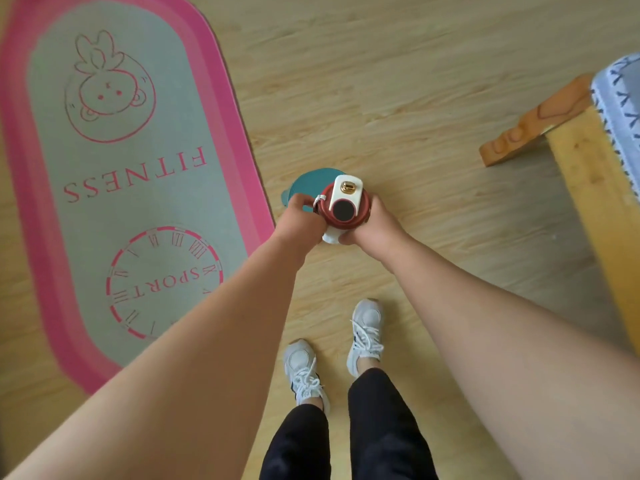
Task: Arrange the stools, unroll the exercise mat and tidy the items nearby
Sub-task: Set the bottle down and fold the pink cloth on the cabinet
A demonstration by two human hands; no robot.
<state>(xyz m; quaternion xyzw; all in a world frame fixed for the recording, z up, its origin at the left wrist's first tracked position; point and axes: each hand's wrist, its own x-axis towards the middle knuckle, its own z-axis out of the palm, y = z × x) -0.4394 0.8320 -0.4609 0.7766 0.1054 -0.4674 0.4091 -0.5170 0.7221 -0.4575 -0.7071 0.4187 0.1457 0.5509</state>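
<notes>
From the head view, a light wood-plank floor [381,81] fills the scene. On its left side the exercise mat [138,202] lies unrolled and flat. It is grey with a pink border and printed with a cartoon face, the word FITNESS and a clock ring reading SPORT.

Near the middle, just off the mat's right edge, both hands hold a bottle [346,209] upright, seen from above: a red body, a white lid with a gold button and a dark round patch. The left hand [299,220] has its fingers curled against the bottle's left side, close to a small white loop at the neck; whether it pinches that loop cannot be told. The right hand [377,223] wraps the right side, fingers bent round the body and thumb at the white base.

Behind the bottle, partly hidden by it, is a teal round object [308,183]; what it is stays unclear.

At the right edge a low wooden stool [530,123] sits on the floor beside a yellow wooden frame [595,209] that carries a blue-and-white patterned cover [620,95].

At the bottom, the person's grey lace-up shoes [303,368] stand on the planks below black trouser legs.
</notes>
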